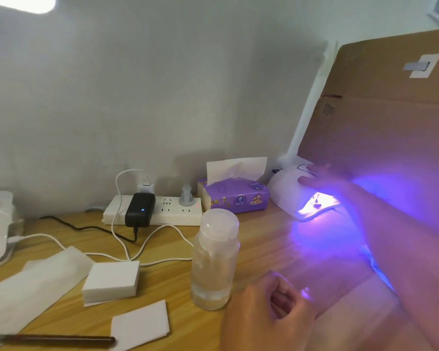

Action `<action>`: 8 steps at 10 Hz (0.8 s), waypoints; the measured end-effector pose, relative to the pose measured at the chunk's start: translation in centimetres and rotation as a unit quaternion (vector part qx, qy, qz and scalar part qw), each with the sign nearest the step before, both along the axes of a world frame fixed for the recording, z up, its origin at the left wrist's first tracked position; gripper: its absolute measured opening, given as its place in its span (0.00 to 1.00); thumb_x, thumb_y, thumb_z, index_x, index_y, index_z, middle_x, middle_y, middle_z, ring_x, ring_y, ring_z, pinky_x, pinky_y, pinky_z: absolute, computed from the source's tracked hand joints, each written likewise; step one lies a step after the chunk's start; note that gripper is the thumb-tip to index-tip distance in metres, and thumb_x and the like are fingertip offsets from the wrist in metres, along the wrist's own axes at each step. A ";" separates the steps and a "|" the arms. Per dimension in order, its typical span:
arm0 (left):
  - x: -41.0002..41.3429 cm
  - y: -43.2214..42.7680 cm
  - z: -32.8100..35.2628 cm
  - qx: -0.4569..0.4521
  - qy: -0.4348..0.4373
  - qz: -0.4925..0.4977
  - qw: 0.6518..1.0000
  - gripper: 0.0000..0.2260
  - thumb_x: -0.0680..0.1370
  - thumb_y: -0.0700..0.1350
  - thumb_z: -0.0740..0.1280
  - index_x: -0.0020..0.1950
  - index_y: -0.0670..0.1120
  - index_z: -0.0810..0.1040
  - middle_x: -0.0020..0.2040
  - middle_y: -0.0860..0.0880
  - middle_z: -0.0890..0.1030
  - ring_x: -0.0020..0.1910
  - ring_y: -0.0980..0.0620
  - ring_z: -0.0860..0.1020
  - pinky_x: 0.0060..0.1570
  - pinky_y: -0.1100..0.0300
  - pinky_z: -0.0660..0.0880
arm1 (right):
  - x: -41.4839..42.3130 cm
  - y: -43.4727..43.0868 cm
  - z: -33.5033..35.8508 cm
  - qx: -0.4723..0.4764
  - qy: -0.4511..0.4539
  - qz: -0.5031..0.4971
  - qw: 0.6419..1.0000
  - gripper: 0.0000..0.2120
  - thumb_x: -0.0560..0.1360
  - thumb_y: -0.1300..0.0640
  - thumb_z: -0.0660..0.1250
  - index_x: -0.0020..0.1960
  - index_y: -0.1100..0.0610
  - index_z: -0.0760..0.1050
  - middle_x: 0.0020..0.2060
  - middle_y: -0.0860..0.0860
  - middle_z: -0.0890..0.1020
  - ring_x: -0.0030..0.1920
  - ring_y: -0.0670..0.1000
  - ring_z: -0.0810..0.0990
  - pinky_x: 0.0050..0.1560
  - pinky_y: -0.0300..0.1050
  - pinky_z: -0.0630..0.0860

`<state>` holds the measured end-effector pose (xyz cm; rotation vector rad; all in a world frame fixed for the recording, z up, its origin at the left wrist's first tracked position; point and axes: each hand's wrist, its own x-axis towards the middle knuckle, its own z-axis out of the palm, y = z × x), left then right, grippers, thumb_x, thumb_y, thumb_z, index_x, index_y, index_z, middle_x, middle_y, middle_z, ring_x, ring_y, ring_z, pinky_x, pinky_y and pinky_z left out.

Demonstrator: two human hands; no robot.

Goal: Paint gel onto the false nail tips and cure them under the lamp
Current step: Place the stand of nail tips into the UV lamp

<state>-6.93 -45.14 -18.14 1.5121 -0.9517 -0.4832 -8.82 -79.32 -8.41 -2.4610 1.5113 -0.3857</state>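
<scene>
Wooden desk [264, 239] boards run up to a pale wall, with a big sheet of cardboard [380, 117] leaning at the right. Against that cardboard sits the white curing lamp [287, 191], switched on and throwing violet light across the wood. Small pale shapes in its glowing opening [316, 202] may be the nail tips, though they are too blurred to be sure. The right hand [319, 177] lies flat on top of the lamp, fingers spread and holding nothing. The left hand [271, 310] rests low on the desk, fingers loosely curled inward, and nothing can be seen in it. Just beside it stands a clear plastic bottle [214, 259]. Further left lie a stack of white pads [111, 281], a power strip [162, 207] near the wall, a purple tissue pack [235, 197], and a dark-handled tool [58, 340] at the near edge.
</scene>
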 end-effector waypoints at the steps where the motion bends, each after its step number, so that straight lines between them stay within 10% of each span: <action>1: -0.3 -0.1 -0.1 -0.042 -0.018 -0.009 0.999 0.15 0.64 0.61 0.65 0.38 0.51 0.77 0.25 0.56 0.75 0.24 0.61 0.69 0.32 0.64 0.68 | -0.5 2.9 -0.5 0.008 -0.038 -0.044 0.998 0.32 0.76 0.36 0.61 0.76 0.46 0.60 0.75 0.59 0.58 0.74 0.63 0.55 0.71 0.59 0.56; 3: -0.3 1.2 0.3 -0.079 -0.074 0.031 0.994 0.14 0.71 0.56 0.64 0.34 0.46 0.76 0.27 0.54 0.76 0.28 0.59 0.70 0.33 0.60 0.69 | -1.4 9.0 -2.7 0.020 -0.390 -0.100 0.915 0.26 0.74 0.37 0.59 0.61 0.55 0.72 0.58 0.56 0.73 0.60 0.58 0.72 0.62 0.52 0.68; 5: -1.8 4.2 0.8 -0.102 -0.220 0.185 0.952 0.12 0.75 0.55 0.65 0.35 0.51 0.74 0.29 0.54 0.75 0.29 0.56 0.71 0.31 0.64 0.63 | -2.1 23.1 -0.8 -0.111 -0.708 -0.080 0.693 0.08 0.79 0.55 0.53 0.42 0.49 0.66 0.40 0.45 0.73 0.39 0.38 0.72 0.40 0.30 0.65; 6: -1.4 6.2 1.6 -0.091 -0.157 0.218 0.959 0.10 0.77 0.56 0.65 0.39 0.52 0.76 0.30 0.57 0.73 0.31 0.58 0.72 0.33 0.65 0.66 | -1.9 30.6 0.5 -0.155 -0.722 0.034 0.674 0.10 0.80 0.58 0.52 0.42 0.47 0.63 0.37 0.44 0.69 0.37 0.36 0.69 0.42 0.29 0.65; 8: 4.7 16.8 2.8 -0.093 -0.196 0.335 0.917 0.10 0.76 0.57 0.66 0.37 0.56 0.74 0.28 0.60 0.74 0.30 0.62 0.74 0.29 0.72 0.65 | -0.1 44.2 -4.1 -0.159 -0.501 0.372 0.765 0.04 0.78 0.56 0.62 0.50 0.48 0.68 0.42 0.46 0.75 0.42 0.49 0.77 0.41 0.45 0.74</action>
